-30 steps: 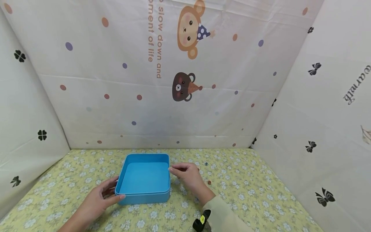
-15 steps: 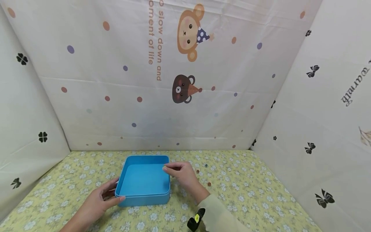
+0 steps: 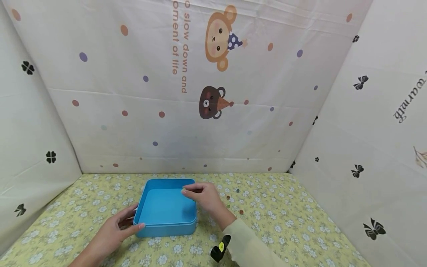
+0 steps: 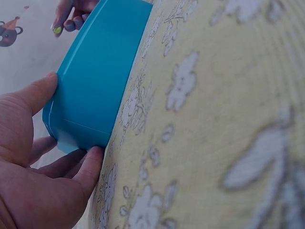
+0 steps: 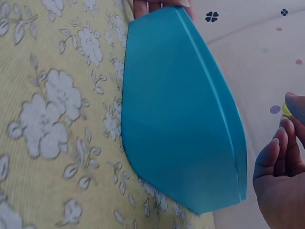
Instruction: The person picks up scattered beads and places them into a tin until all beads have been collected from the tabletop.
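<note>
A square, open-topped blue box (image 3: pixel 166 230) stands on the flowered cloth, and its visible floor is bare. At its near left corner my left hand (image 3: pixel 111 231) holds it, thumb on the front wall and fingers round the side. My right hand (image 3: pixel 208 200) hovers above the box's right rim, fingertips over the inside. Between thumb and forefinger it pinches a small yellow-green bead (image 4: pixel 57 30), mostly covered by the fingertips. The right wrist view shows the bead (image 5: pixel 286 109) beside the outer wall of the box (image 5: pixel 176 109), apart from it.
Right of the box several small round beads lie on the cloth: an orange-brown one (image 3: pixel 241 212), a green one (image 3: pixel 228 205) and a blue one (image 3: pixel 238 190) among them. Printed white sheets (image 3: pixel 133 129) enclose the table at the back and both sides.
My right hand has moved left from beside the box's right rim to over its inside, still pinching the bead. Loose beads behind the hand have come into sight. My left hand keeps its place.
</note>
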`<action>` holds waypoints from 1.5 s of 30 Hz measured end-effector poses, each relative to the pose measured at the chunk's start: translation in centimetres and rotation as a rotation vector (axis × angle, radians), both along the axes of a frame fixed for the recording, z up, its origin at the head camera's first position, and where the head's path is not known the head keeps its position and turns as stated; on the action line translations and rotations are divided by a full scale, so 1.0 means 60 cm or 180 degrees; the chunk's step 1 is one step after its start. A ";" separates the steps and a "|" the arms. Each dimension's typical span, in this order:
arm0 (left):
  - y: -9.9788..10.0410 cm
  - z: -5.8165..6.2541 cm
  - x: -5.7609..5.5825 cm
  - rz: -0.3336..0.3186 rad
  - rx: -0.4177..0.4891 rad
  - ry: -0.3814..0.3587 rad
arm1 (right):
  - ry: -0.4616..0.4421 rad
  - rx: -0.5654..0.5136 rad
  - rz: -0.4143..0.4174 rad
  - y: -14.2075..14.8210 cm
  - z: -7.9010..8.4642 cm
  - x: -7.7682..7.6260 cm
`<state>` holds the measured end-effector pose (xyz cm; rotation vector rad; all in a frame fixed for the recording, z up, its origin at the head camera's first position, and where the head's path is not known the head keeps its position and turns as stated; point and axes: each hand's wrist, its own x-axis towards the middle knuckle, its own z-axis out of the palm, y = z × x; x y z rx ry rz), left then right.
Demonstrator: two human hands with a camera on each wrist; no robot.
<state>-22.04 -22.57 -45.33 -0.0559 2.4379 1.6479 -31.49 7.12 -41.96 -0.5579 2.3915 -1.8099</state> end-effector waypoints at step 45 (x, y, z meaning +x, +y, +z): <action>0.001 -0.003 0.000 0.0029 0.0043 0.0074 | -0.0064 0.0251 0.0096 -0.110 0.003 -0.007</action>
